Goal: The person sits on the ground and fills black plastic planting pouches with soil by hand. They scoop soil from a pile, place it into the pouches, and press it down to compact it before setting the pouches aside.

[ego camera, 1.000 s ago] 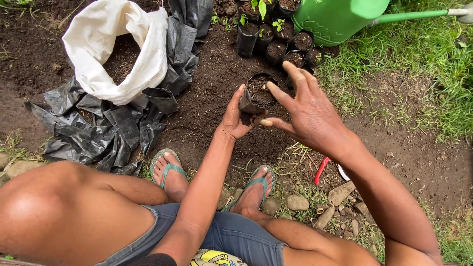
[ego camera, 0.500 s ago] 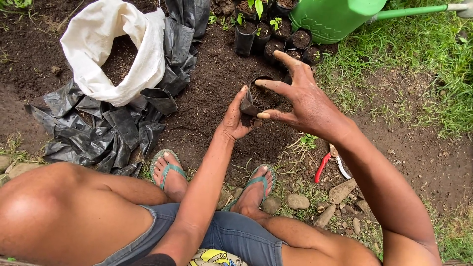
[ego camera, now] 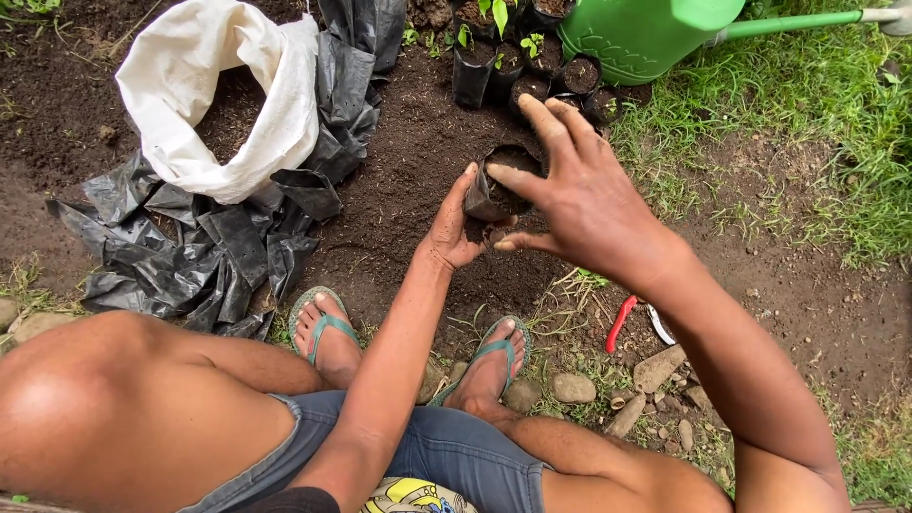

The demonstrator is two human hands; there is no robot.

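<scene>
Now right hand (ego camera: 584, 204) lower over bag (ego camera: 494, 195).

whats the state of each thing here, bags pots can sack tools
small black bag: open, part full of soil, held by left hand
right hand: fingers spread over it
white sack: open
row of pots: filled, some sprouted
watering can: upright
red pruners: lying on ground

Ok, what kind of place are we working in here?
Most likely an outdoor garden or small nursery plot. The left hand holds a small black grow bag of soil over bare earth, more filled bags with seedlings stand beyond, and a green watering can sits by the grass.
</scene>
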